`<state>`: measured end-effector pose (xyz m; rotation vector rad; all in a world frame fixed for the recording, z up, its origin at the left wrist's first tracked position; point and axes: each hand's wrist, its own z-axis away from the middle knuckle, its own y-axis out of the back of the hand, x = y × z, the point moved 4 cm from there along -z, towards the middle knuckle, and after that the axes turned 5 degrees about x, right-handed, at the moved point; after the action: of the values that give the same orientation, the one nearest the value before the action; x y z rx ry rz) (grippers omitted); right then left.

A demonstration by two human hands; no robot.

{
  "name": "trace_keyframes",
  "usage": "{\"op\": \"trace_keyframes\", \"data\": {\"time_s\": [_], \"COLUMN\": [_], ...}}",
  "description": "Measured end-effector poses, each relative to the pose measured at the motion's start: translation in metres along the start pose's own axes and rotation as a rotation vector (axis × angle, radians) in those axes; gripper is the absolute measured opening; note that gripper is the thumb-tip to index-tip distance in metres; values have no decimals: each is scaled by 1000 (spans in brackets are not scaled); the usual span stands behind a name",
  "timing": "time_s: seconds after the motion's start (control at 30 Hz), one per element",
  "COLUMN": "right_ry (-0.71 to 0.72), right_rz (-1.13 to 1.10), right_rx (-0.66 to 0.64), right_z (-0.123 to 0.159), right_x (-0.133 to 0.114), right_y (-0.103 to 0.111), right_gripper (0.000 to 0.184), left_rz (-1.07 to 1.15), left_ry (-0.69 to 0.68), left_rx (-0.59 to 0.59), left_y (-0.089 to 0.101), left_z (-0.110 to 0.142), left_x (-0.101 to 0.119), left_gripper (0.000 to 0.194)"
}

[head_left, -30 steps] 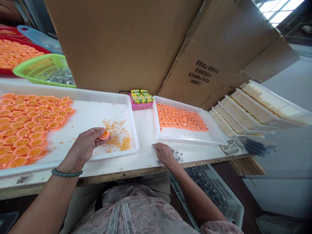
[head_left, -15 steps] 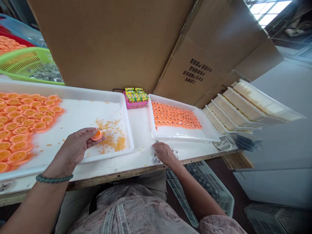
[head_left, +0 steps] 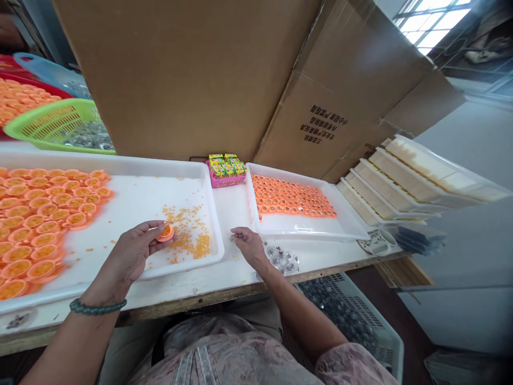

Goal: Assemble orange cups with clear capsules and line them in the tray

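Observation:
My left hand pinches a round orange plastic cup between thumb and fingers, its open face up with orange bits inside. It is above the right part of the large white tray, near loose orange beads. My right hand is over the table between the two trays, thumb and fingers closed at the tips on what looks like a small clear plastic piece, mostly hidden. Beside its wrist lies a pile of clear plastic pieces with dark marks. Rows of orange cups fill the large tray's left part.
A smaller white tray holds rows of covered orange cups. Between the trays, at the back, stands a pink basket of small yellow-green packets. Cardboard rises behind. Stacked white trays are right; a green basket is back left.
My right hand has moved left from the clear pieces, uncovering the pile, toward the large tray. My left hand still holds the orange cup. The view has shifted slightly.

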<state>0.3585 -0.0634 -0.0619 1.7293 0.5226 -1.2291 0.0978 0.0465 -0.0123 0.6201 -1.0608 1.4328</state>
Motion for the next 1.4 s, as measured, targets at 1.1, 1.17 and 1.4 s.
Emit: {"op": "trace_keyframes", "data": {"time_s": [1.1,1.17,1.4], "right_ry": [-133,-101,-47], "right_rz": [-825,-832,-740], "right_rx": [-373,-336,-346], "right_z": [1,-2,-10], "right_x": [-126,-131,-135], "right_y": [-77,-83,-101], "right_gripper": [20,18,17], "left_rz": [254,266,271], "left_ry": [-60,-69,-115], "left_rx": [-87,-81,-46], "left_y": [-5,-3,0], "left_z": [7,6,5], "left_x": [5,5,2], "left_gripper": [17,20,27]}}
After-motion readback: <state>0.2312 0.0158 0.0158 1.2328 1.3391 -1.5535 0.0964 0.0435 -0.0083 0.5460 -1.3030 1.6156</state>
